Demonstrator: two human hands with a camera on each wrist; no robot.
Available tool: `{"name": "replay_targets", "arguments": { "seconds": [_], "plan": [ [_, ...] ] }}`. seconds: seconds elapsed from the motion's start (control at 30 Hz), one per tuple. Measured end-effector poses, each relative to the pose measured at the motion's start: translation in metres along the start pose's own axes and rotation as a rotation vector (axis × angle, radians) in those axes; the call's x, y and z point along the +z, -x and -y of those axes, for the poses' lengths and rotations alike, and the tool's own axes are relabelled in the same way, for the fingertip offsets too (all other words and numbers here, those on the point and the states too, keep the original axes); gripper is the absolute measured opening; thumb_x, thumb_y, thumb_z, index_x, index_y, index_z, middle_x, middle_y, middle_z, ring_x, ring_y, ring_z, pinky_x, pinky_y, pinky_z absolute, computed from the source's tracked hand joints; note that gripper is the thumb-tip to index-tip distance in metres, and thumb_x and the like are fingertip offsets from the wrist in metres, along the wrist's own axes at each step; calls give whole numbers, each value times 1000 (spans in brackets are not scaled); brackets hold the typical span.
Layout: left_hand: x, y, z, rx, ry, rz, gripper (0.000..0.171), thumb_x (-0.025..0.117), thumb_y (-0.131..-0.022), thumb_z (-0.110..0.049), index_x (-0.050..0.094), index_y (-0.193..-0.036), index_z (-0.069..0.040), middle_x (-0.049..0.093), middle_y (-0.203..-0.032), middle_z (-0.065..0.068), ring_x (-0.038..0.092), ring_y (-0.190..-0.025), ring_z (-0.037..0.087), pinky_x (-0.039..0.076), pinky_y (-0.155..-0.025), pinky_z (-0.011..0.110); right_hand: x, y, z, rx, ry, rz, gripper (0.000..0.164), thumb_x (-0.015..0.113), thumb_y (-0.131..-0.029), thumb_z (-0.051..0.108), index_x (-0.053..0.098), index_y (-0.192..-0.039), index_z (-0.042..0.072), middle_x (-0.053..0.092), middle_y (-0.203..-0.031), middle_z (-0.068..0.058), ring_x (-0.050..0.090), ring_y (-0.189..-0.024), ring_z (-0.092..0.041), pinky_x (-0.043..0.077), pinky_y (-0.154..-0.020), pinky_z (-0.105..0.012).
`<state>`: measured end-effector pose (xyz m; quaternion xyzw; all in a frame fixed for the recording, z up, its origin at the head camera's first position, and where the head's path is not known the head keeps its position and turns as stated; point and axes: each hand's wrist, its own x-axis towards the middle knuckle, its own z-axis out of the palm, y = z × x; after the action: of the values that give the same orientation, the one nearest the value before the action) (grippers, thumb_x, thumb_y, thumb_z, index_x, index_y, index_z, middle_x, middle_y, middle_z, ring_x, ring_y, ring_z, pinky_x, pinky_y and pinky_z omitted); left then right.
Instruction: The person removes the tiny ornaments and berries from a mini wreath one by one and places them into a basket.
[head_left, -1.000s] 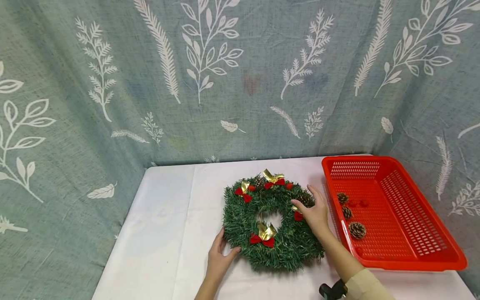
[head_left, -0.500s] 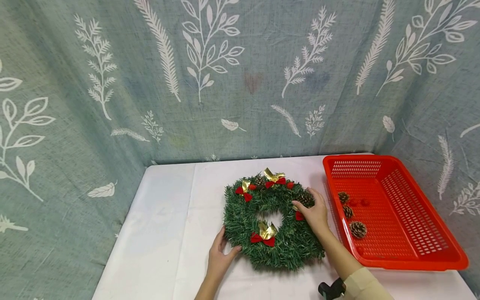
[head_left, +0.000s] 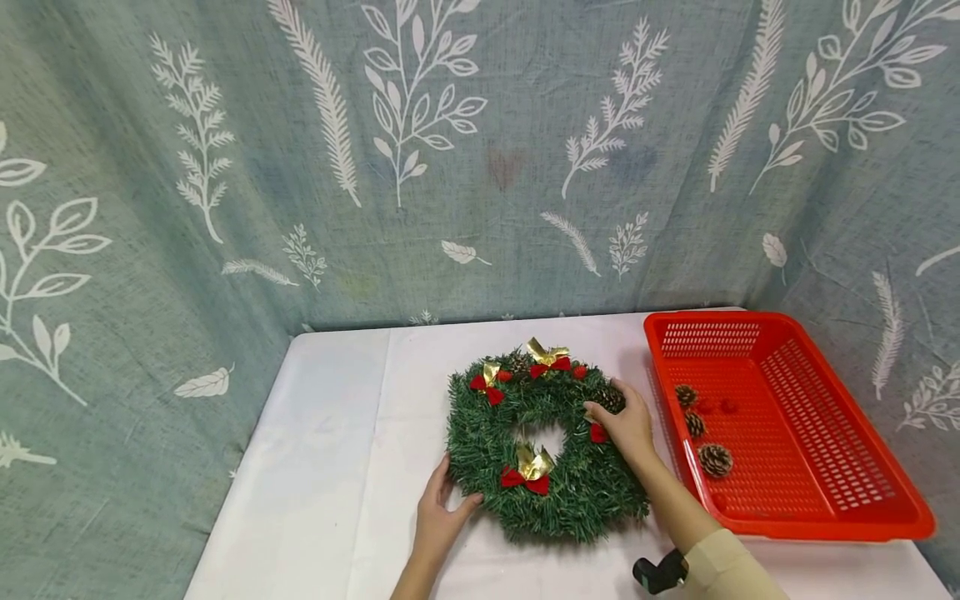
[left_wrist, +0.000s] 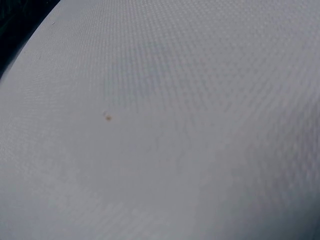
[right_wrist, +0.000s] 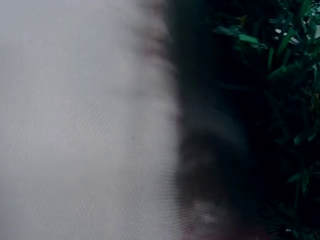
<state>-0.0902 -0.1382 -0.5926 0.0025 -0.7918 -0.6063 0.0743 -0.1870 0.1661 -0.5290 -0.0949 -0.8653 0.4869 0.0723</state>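
Note:
A green wreath [head_left: 480, 442] lies on the white-covered table, dressed with red and gold bows [head_left: 528, 473], small red balls and pine cones. My left hand [head_left: 437, 523] holds its lower left edge, the thumb on the near side and the fingers along the left. On the wreath's right side, my right hand [head_left: 632, 429] has a dark pine cone [head_left: 609, 398] between thumb and fingers, just above a bow it partly covers. Only white cloth [left_wrist: 165, 140] fills most of the left wrist view. Green needles [right_wrist: 295, 75] show beside blurred cloth in the right wrist view.
To the right stands a red plastic basket [head_left: 825, 528] with pine cones [head_left: 715, 460] and small red balls [head_left: 728, 406] along its left side. A black object [head_left: 654, 575] sits by the right sleeve. A patterned curtain [head_left: 502, 250] hangs behind the table.
My right fingertips have drawn in slightly toward the thumb, closer around the pine cone. The left hand and the wreath stay where they were.

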Motion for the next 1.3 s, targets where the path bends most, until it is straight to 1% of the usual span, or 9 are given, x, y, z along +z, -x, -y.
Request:
{"name": "replay_targets", "arguments": {
  "seconds": [0.23,0.43,0.5,0.63,0.7,0.97,1.07,1.2,1.3],
  "plan": [
    [0,-1,4,30,6,-8,81,79,-75,-13,36,-141,7,38,-144,26,40,-130,40,38,-108,32,-1,1,1,25,-22,1,66,73,-83,27,45,-136,-1,44,-140,-24,38,-130,-41,33,-111,-55],
    [0,0,3,7,17,-6,83,80,-75,-12,35,-142,4,37,-146,23,40,-132,35,36,-108,21,-1,2,0,32,-21,-28,56,73,-83,25,54,-129,1,51,-134,-24,47,-123,-40,41,-104,-54],
    [0,0,2,7,25,-3,83,80,-74,-10,34,-143,4,36,-146,22,40,-132,34,35,-109,22,-2,2,0,39,-24,-36,53,74,-83,24,56,-127,1,53,-132,-24,48,-122,-40,42,-103,-53],
    [0,0,2,14,47,-3,84,79,-74,-7,33,-143,3,35,-147,23,39,-133,35,34,-110,31,-2,3,1,27,-37,-64,50,77,-79,21,60,-122,0,55,-129,-24,50,-119,-39,44,-101,-53],
    [0,0,2,7,48,-3,84,79,-74,-8,33,-144,2,35,-147,22,38,-133,34,33,-110,31,-2,4,1,16,-54,-85,50,79,-78,20,62,-120,0,56,-128,-24,51,-118,-38,45,-100,-52],
    [0,0,2,9,35,-6,84,80,-74,-12,35,-142,4,36,-146,22,39,-132,33,33,-108,14,-1,5,0,-44,-148,-179,46,83,-73,18,67,-113,1,61,-121,-22,53,-116,-36,45,-101,-50],
    [0,0,2,9,33,-6,84,80,-74,-13,35,-143,3,36,-147,21,39,-132,33,33,-108,15,-1,6,1,-58,-156,-187,46,83,-72,19,68,-112,2,62,-120,-21,54,-115,-36,45,-101,-50],
    [0,0,2,-8,11,1,83,79,-76,-13,34,-143,2,36,-147,20,39,-133,33,35,-110,24,-2,7,3,-71,-149,-197,44,84,-72,19,69,-110,3,63,-117,-19,55,-113,-34,46,-100,-49],
    [-1,1,-7,-4,15,-1,81,79,-75,-7,34,-142,5,36,-146,24,40,-131,36,35,-110,31,-2,8,4,-83,-142,-209,42,85,-70,19,71,-107,4,65,-115,-19,58,-110,-33,49,-96,-48]
  ]
}}
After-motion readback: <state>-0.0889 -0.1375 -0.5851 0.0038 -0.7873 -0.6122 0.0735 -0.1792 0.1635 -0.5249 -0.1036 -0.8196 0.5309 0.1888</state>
